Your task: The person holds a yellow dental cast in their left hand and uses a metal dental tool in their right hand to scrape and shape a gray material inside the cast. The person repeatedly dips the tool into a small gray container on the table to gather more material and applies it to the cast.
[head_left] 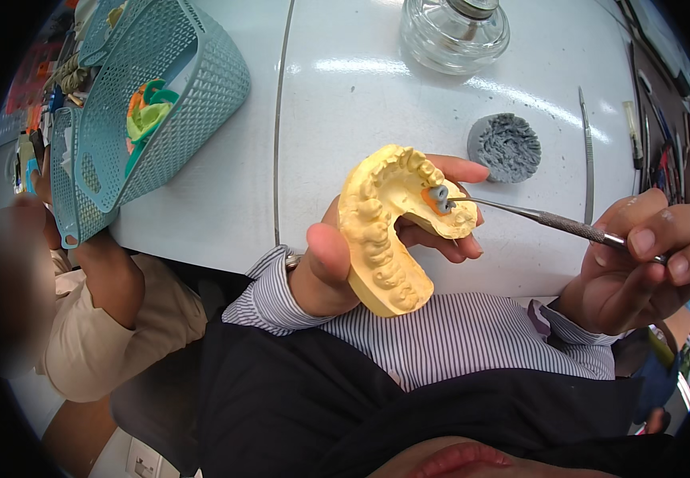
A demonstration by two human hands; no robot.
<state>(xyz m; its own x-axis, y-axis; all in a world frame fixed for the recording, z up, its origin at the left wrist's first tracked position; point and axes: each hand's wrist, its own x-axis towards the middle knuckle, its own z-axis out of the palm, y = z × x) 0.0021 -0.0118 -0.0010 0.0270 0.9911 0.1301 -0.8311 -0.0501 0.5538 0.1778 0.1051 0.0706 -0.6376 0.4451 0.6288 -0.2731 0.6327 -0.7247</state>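
Note:
My left hand (330, 259) is wrapped round a yellow plaster dental model (366, 231), thumb on its outer left side and fingers behind its right arm. The row of teeth faces up toward me. On the model's right arm sits a small grey wax tooth piece (439, 196) with an orange patch beside it. My right hand (640, 255) pinches the knurled handle of a metal wax carver (556, 221). The carver's thin tip reaches left to the grey wax; whether it touches or hovers just off it I cannot tell.
Beyond the model stand a round tub of grey wax (506, 148) and a glass spirit lamp (456, 36). A slim metal instrument (586, 159) lies to the right, near more tools at the table's edge. Teal baskets (217, 72) stand at left, beside another person's arm (110, 279).

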